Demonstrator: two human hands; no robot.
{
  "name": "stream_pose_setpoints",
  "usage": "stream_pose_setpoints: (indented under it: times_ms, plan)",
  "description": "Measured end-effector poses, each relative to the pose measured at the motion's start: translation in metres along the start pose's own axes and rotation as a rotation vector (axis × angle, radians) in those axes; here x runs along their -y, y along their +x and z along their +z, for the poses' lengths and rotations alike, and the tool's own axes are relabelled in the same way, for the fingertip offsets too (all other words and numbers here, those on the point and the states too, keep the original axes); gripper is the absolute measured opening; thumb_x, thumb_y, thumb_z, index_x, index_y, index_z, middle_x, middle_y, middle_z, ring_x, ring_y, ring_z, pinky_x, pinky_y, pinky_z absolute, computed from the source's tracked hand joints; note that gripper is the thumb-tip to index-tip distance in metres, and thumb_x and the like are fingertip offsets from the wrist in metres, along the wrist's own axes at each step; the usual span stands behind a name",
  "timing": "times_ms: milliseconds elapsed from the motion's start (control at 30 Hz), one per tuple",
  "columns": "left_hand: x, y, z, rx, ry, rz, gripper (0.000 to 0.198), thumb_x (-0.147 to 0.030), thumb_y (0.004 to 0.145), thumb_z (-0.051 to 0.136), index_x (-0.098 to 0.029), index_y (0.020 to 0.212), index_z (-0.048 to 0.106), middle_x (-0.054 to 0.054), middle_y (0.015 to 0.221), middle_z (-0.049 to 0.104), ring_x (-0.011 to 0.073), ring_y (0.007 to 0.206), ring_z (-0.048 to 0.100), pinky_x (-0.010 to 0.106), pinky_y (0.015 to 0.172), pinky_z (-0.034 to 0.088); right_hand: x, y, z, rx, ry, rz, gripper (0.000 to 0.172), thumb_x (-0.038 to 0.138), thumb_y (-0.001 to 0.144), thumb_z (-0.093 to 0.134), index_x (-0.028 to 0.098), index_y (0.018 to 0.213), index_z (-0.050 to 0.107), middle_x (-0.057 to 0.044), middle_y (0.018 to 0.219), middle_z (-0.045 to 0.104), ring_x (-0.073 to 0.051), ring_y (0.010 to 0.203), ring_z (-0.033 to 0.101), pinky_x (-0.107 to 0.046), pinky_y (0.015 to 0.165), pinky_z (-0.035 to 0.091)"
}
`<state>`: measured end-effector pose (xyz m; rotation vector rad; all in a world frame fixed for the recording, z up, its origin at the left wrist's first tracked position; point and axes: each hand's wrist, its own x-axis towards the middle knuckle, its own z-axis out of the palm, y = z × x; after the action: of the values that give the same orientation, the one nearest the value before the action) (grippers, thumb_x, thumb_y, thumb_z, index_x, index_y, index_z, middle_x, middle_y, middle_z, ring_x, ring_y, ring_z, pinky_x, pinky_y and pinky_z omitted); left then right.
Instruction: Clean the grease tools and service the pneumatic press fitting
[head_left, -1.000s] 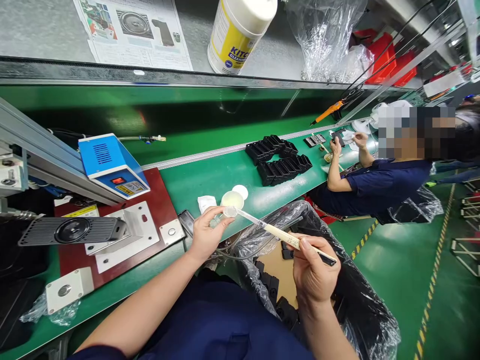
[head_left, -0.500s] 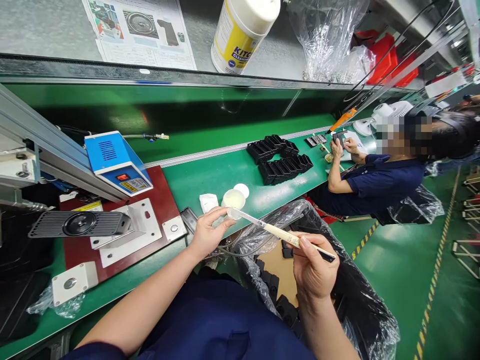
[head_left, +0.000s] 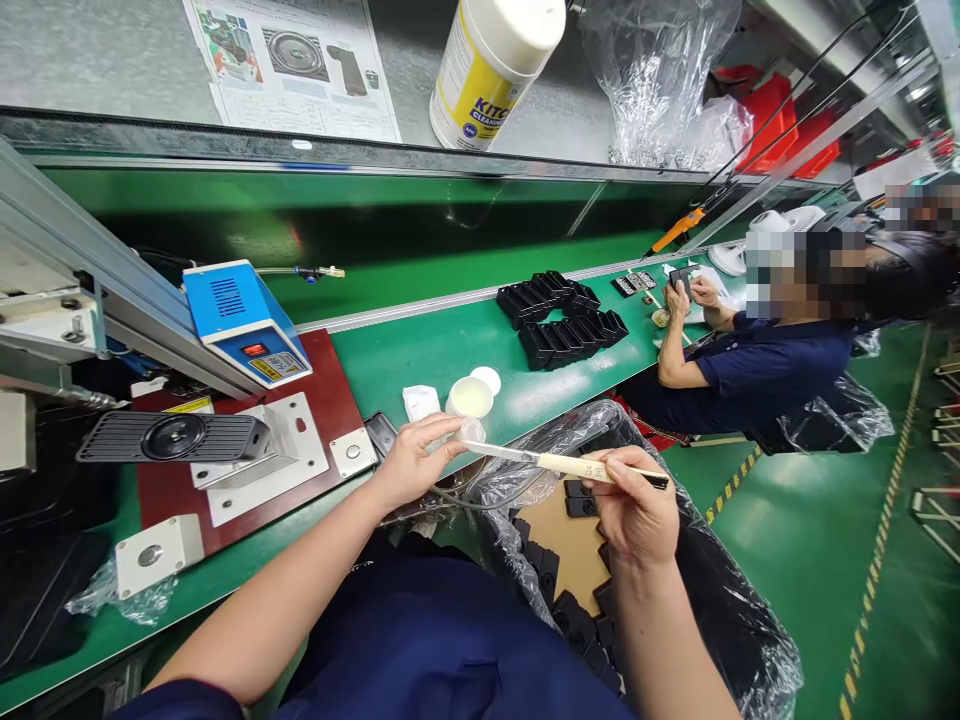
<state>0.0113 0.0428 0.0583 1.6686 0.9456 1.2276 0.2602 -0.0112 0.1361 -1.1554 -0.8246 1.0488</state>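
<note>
My left hand [head_left: 412,463] pinches a small clear round part [head_left: 472,431] at the front edge of the green bench [head_left: 420,355]. My right hand [head_left: 634,515] is closed on a thin pale brush [head_left: 570,466], its tip lying against the small part. Just beyond stand a white cup of pale liquid [head_left: 469,398], its lid [head_left: 487,379] and a folded white cloth [head_left: 418,402]. A black ribbed speaker housing [head_left: 172,438] sits in a fixture on a dark red plate [head_left: 330,400] to the left.
A blue control box [head_left: 244,325] stands behind the fixture. Rows of black parts [head_left: 562,318] lie further along the bench, where another person in navy [head_left: 757,365] works. A plastic-lined box of black parts [head_left: 585,590] is by my right knee. On the upper shelf stands a wipes canister [head_left: 491,65].
My right hand dropped the brush from a slant to nearly level, its tip staying at the small part in my left hand. The view shifted slightly.
</note>
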Motion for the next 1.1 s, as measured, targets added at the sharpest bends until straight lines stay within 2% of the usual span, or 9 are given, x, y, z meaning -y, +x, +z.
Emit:
stream_pose_setpoints:
  times_ms: [333,667,933,1100]
  plan:
    - [0.005,-0.003,0.006,-0.191,0.042,-0.029,0.017,-0.029,0.078,0.069,-0.020,0.092,0.072,0.006,0.090,0.073,0.0186,0.083,0.068,0.031,0.076,0.055,-0.004,-0.006,-0.003,-0.121,-0.008,-0.069,0.008,0.021,0.067,0.074,0.016,0.067,0.068,-0.007,0.069,0.072,-0.015,0.053,0.062,-0.030,0.053,0.051]
    - [0.005,-0.004,0.010,-0.317,0.131,-0.018,0.018,-0.031,0.078,0.070,-0.021,0.093,0.071,0.005,0.089,0.072,0.0177,0.082,0.066,0.031,0.075,0.053,-0.003,-0.016,0.004,-0.136,-0.045,-0.126,0.007,0.020,0.067,0.075,0.016,0.068,0.069,-0.007,0.070,0.072,-0.016,0.053,0.063,-0.031,0.053,0.052]
    - [0.008,-0.006,0.014,-0.423,0.234,-0.012,0.017,-0.032,0.077,0.071,-0.022,0.091,0.070,0.003,0.085,0.070,0.0169,0.080,0.063,0.032,0.077,0.051,-0.014,-0.025,0.012,-0.180,-0.032,-0.113,0.005,0.021,0.068,0.073,0.017,0.069,0.069,-0.006,0.070,0.072,-0.016,0.054,0.062,-0.032,0.054,0.052]
    - [0.007,-0.007,0.016,-0.451,0.265,-0.004,0.015,-0.030,0.078,0.070,-0.022,0.090,0.069,0.002,0.084,0.068,0.0170,0.082,0.063,0.031,0.077,0.049,-0.019,-0.032,0.016,-0.211,0.021,-0.106,0.005,0.021,0.068,0.073,0.017,0.069,0.071,-0.005,0.069,0.072,-0.015,0.055,0.062,-0.029,0.054,0.050]
